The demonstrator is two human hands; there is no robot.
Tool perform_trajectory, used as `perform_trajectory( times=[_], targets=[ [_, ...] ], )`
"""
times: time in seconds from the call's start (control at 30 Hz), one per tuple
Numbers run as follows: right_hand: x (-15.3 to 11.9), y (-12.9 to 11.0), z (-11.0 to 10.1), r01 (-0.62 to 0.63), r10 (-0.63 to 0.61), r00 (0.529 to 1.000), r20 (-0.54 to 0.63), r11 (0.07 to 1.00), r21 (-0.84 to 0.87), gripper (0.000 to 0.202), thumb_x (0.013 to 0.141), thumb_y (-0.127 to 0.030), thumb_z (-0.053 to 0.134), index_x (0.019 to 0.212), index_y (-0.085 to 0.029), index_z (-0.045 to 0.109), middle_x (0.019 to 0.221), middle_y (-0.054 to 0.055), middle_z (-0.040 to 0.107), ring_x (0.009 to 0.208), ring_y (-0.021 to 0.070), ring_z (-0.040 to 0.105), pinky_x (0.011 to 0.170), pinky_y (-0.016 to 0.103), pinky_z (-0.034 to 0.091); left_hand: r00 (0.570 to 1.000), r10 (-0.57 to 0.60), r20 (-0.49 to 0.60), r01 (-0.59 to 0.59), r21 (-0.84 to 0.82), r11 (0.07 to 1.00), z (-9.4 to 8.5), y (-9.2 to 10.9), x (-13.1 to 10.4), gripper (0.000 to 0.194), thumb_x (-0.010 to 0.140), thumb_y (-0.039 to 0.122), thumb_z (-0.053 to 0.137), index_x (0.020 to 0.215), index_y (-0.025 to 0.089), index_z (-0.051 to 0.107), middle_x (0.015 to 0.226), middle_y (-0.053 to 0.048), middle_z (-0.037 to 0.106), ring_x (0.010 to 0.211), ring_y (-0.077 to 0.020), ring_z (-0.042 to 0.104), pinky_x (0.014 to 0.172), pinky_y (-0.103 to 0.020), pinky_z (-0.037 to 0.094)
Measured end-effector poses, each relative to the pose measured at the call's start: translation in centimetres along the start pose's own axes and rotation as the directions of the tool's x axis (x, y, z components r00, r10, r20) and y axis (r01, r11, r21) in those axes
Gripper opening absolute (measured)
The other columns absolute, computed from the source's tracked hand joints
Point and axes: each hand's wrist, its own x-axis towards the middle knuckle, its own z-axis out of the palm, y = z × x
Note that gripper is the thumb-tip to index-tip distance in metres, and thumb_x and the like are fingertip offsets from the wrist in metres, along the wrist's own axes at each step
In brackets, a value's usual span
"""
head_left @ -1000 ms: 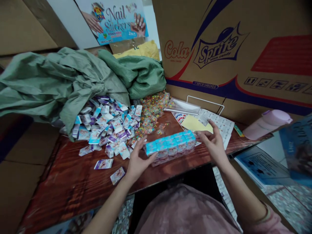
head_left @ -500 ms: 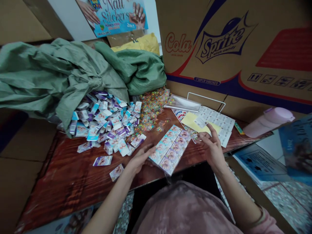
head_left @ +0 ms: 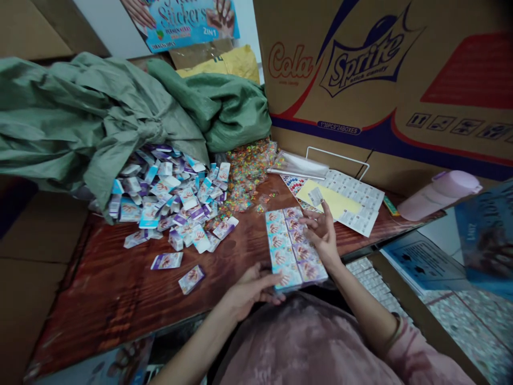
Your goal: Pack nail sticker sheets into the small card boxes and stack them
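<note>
Our left hand (head_left: 254, 286) pinches the near left corner of the pack of small boxes (head_left: 280, 240), thumb above and fingers curled below; the pack extends ahead and to the right of that grip. Our right hand (head_left: 323, 240) sits beyond, half-curled over the pack's right side, index finger raised; how firmly it presses, we cannot tell. A small label (head_left: 315, 195) shows at that fingertip, ahead of both grips; whether it is stuck there is unclear. With our left grip on one corner only, the pack could swivel or tip over the worktop (head_left: 140, 294) edge, and a loosely held label might crease, land crooked or catch on the wrong box.
</note>
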Motion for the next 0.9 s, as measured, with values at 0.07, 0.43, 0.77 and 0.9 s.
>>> perform_trajectory(
  times=[0.07,0.43,0.77,0.9],
  targets=[
    [1.2,0.2,0.0,-0.029,0.026,0.995,0.096,0.999,0.024,0.084,0.075,-0.036,0.066,0.145,-0.036,0.018,0.113,0.005,0.056,0.093,0.0187,0.064,0.089,0.041,0.049,0.999,-0.044,0.004,0.044,-0.088,0.995,1.8,-1.4,-0.2,0.053,0.068,0.034,0.077,0.108,0.012,0.050,0.088,-0.009,0.068,0.061,-0.0167,0.068,0.056,-0.027,0.055],
    [6.9,-7.7,-4.0,-0.107,0.109,0.994,-0.032,0.992,0.072,0.061,0.072,-0.027,0.069,0.129,-0.034,0.048,0.086,-0.004,0.062,0.065,0.0103,0.056,0.077,0.034,0.055,0.898,-0.131,0.420,0.317,-0.411,0.855,9.9,-1.1,3.9,0.050,0.079,0.060,0.055,0.094,0.013,0.049,0.098,-0.017,0.069,0.077,-0.0244,0.071,0.075,-0.034,0.052],
    [-1.6,-7.6,-2.3,-0.751,0.694,0.659,0.290,0.626,0.211,0.035,0.078,-0.028,0.066,0.111,-0.021,0.057,0.063,-0.005,0.057,0.034,0.0025,0.032,0.040,0.018,0.048,0.833,0.554,0.019,-0.437,0.636,0.636,5.4,1.7,3.2,0.019,0.083,0.020,0.048,0.099,0.019,0.059,0.070,0.000,0.061,0.060,-0.0115,0.054,0.062,-0.024,0.043],
    [-0.8,-7.2,-2.0,-0.750,0.691,0.661,0.292,0.618,0.237,0.029,0.079,-0.028,0.066,0.106,-0.020,0.058,0.064,-0.005,0.057,0.035,0.0020,0.031,0.038,0.016,0.048,0.523,0.849,0.070,-0.398,0.901,0.171,3.4,3.3,3.5,0.025,0.086,0.013,0.042,0.104,0.019,0.059,0.092,-0.005,0.064,0.088,-0.0190,0.058,0.082,-0.034,0.046]
  ],
)
